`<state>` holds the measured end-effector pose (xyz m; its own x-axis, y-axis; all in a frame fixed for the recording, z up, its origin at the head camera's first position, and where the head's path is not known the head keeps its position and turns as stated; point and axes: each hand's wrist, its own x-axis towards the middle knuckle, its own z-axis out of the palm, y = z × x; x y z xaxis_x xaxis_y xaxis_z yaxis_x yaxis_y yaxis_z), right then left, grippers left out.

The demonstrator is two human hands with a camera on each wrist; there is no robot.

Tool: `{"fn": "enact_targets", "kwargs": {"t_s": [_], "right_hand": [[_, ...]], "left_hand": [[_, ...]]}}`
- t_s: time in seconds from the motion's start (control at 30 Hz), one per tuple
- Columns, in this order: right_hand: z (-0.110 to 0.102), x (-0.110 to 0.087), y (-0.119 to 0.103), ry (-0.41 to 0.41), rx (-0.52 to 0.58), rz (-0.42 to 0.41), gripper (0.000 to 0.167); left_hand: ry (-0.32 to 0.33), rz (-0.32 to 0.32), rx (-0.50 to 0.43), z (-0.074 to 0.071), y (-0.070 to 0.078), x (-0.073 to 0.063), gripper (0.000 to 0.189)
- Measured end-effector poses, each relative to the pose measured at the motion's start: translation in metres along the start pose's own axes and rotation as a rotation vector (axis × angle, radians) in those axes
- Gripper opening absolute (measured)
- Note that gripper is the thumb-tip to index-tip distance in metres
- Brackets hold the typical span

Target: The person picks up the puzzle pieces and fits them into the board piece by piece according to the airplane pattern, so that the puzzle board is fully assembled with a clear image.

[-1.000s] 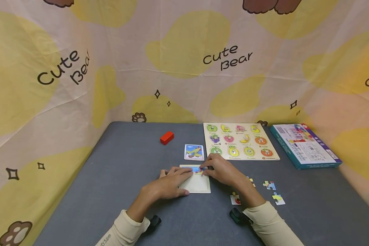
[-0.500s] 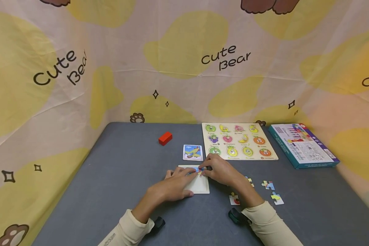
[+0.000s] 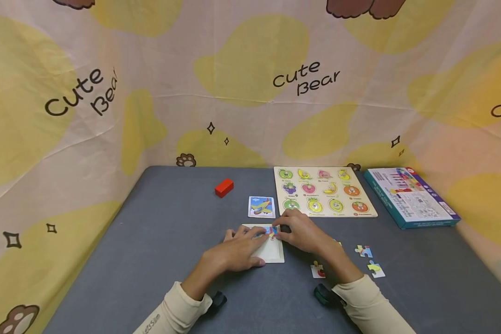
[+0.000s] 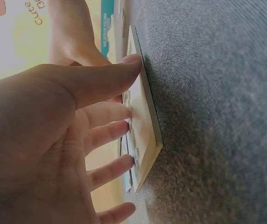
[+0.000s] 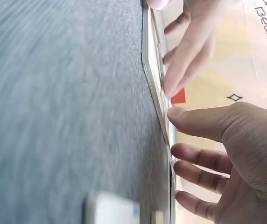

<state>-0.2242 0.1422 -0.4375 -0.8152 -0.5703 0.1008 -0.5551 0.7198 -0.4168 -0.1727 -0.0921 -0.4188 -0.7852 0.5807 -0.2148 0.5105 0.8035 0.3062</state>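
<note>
A small pale puzzle tray (image 3: 270,253) lies on the table in front of me, with blue and red puzzle pieces (image 3: 272,230) along its far edge. My left hand (image 3: 234,254) reaches over the tray's left side. Its straight fingers rest on the pieces, and its thumb (image 4: 131,65) touches the near rim. From the right, my right hand (image 3: 302,233) has its thumb and fingertips spread at the tray's far right corner, right beside the pieces. In the right wrist view its thumb (image 5: 178,116) touches the tray's edge. The left hand's fingers partly cover the pieces.
Loose puzzle pieces (image 3: 363,251) lie to the right, some partly behind my right forearm. Beyond the tray are an airplane picture card (image 3: 261,207), a red block (image 3: 224,188), a fruit board (image 3: 325,195) and a flat teal-sided box (image 3: 413,199).
My left hand has shifted slightly right over the pieces in the tray. The right fingertips have drawn a little to the right, showing more of the piece there.
</note>
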Motion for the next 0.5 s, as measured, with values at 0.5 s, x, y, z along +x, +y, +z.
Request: {"fn": "enact_targets", "kwargs": {"t_s": [0.5], "right_hand": [[-0.029, -0.046, 0.031, -0.001, -0.045, 0.019, 0.03]], "left_hand": [[0.013, 0.026, 0.026, 0.002, -0.002, 0.001, 0.072]]}}
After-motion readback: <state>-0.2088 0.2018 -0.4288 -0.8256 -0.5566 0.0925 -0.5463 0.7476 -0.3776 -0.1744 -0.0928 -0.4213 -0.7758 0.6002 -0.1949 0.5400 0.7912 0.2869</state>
